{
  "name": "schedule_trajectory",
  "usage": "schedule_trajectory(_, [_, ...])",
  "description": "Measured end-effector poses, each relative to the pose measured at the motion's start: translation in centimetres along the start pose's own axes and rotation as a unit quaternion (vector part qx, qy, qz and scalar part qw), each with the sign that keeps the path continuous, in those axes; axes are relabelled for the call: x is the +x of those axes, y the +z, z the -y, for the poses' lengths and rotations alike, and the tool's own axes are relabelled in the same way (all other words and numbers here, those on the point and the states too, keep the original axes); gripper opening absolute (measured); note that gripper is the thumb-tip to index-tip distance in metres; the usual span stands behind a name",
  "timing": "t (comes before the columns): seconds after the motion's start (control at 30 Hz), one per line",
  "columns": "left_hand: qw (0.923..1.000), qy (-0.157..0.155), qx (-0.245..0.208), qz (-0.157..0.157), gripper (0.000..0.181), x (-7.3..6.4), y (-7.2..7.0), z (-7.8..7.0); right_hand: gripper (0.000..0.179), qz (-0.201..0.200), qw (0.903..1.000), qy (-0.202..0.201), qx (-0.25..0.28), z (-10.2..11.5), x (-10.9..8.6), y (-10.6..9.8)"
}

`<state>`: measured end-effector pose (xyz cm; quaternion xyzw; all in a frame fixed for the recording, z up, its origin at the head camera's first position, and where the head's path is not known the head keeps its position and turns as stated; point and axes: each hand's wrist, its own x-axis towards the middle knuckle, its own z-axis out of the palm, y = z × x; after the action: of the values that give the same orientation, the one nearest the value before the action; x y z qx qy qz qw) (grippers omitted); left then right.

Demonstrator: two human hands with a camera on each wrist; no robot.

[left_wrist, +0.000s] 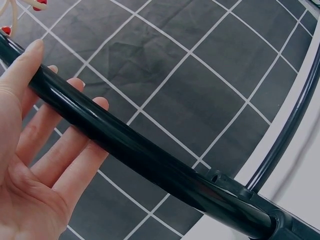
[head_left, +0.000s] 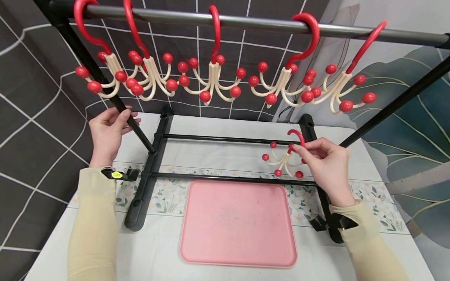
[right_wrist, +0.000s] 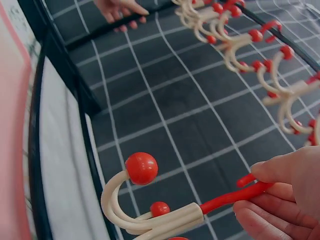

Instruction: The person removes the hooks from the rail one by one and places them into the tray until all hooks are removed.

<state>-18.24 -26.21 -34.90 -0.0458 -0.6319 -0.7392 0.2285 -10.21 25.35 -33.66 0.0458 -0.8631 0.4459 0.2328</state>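
Observation:
My right hand [head_left: 327, 166] pinches the red hook of a small hanger [right_wrist: 182, 218] between thumb and fingers. This hanger has cream curved arms tipped with red balls, and it is held above the lower bars on the right. On the left, my left hand [head_left: 108, 134] holds the slanting black pole [left_wrist: 142, 152] of a rack, thumb on one side and fingers behind it. Several similar hangers, among them a middle hanger [head_left: 213, 74] and a right-end hanger [head_left: 338, 84], hang by red hooks from the rack's top rail [head_left: 253, 22].
A pink tray [head_left: 239, 226] lies on the white table [head_left: 158, 249] in front of the rack. Two black lower bars, including the front bar [head_left: 225, 177], join the rack's feet. Behind stands a dark wall covering [head_left: 31, 105] with white grid lines.

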Motion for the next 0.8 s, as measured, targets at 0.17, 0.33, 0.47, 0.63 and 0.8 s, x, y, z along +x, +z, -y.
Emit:
schedule_trajectory(0.17, [1.0,-0.002,0.004,0.001,0.027,0.0,0.0,0.0,0.012,0.037,0.9984,0.0,0.043,0.6,-1.1,1.5])
schedule_trajectory(0.33, [0.9999,-0.004,0.009,0.003,0.028,0.0,0.0,0.0,0.01,0.068,0.9953,-0.008,0.068,1.6,-2.1,2.8])
schedule_trajectory(0.47, [1.0,-0.005,0.006,0.002,0.028,0.1,0.1,-0.1,0.01,0.099,0.9901,-0.01,0.099,2.6,-3.0,4.1])
schedule_trajectory(0.63, [1.0,-0.004,0.005,0.0,0.025,0.1,0.1,0.0,0.01,0.152,0.9727,-0.008,0.175,3.5,-4.4,6.3])
schedule_trajectory(0.8, [1.0,-0.003,0.007,-0.001,0.025,0.0,0.1,0.0,0.011,0.212,0.9492,-0.009,0.232,4.3,-5.9,8.8])
